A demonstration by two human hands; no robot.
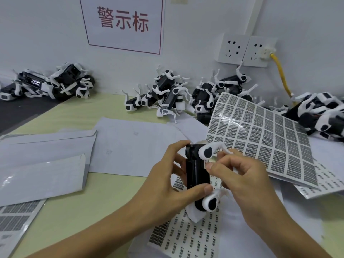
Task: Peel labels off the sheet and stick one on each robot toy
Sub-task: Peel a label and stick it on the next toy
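A red-lettered wall sign (122, 23) hangs left of two sockets (245, 50).

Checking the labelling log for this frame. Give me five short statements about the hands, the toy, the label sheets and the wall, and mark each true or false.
1. The left hand grips the black-bodied robot toy. True.
2. The right hand rests flat on the table. False: its fingertips pinch at the toy's side.
3. A full label sheet lies to the right, beyond the hands. True.
4. The yellow cable runs from the wall socket. True.
5. The wall sign has blue lettering. False: it is red.
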